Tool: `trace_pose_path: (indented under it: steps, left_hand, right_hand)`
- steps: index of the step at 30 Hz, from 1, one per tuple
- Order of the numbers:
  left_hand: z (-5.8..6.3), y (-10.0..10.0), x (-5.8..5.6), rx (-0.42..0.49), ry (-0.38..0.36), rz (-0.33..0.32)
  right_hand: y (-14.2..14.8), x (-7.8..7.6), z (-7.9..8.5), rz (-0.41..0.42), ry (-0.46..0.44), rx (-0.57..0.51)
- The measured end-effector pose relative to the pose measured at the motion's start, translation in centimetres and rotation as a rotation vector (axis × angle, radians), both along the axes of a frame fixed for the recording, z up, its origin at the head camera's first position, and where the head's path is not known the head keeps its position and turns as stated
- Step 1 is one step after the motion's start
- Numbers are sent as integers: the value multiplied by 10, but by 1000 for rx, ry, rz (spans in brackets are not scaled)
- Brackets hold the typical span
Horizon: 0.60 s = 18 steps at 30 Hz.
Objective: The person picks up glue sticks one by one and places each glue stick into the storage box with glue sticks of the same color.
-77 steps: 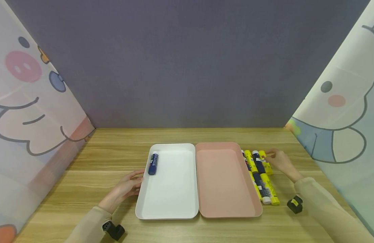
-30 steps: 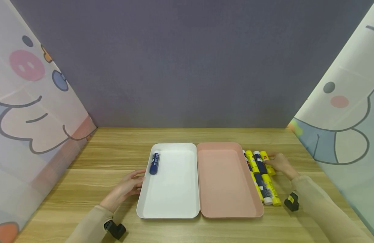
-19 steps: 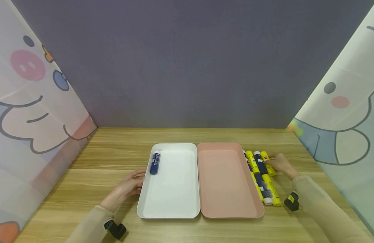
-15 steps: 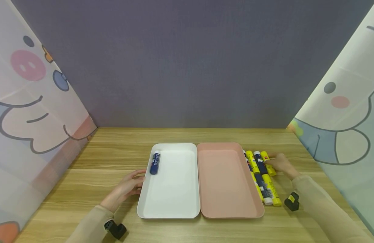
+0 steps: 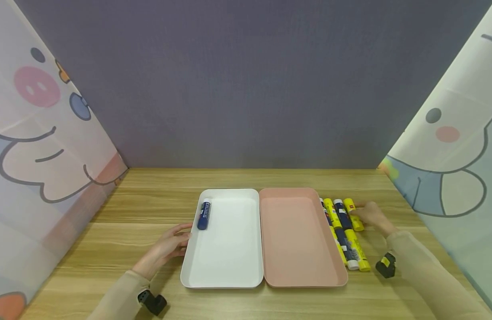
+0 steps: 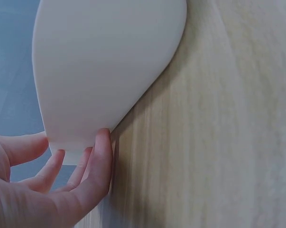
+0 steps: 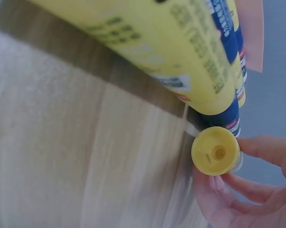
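Note:
My left hand (image 5: 166,246) is at the left wall of the white tray (image 5: 226,258), thumb at the rim and fingertips against the outer side, as the left wrist view shows. A dark blue glue stick (image 5: 204,215) with a white cap lies inside this tray, along its left wall. Over on the right, my right hand (image 5: 370,214) pinches a yellow glue stick (image 5: 356,222) between thumb and fingers. The right wrist view shows its round base (image 7: 207,147) facing the camera, low over the wood. A dark blue glue stick (image 5: 342,215) lies just left of it.
A pink tray (image 5: 299,240) adjoins the white one on the right. Several yellow and blue glue sticks lie in two rows along its right wall, partly hidden by it; a yellow one (image 5: 357,251) is nearest the front. A grey panel (image 5: 246,89) stands behind the table.
My right hand has settled around the yellow glue stick, then shifted it slightly to the right over the last half second. The left hand and both trays hold still.

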<state>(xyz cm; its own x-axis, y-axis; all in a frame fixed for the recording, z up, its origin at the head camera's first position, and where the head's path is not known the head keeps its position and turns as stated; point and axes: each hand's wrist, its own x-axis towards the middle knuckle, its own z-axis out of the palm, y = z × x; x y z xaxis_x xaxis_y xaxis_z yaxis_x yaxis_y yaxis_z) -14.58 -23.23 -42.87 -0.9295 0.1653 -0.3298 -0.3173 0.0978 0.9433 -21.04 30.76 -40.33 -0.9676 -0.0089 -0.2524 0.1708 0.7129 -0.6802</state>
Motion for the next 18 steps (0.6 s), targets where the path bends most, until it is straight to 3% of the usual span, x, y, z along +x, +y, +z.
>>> trace_pose_path:
  steps: [18]
  left_hand:
    - [1,0,0,-5,-2,-3]
  right_hand:
    - [-8,1,16,-50,-46,-76]
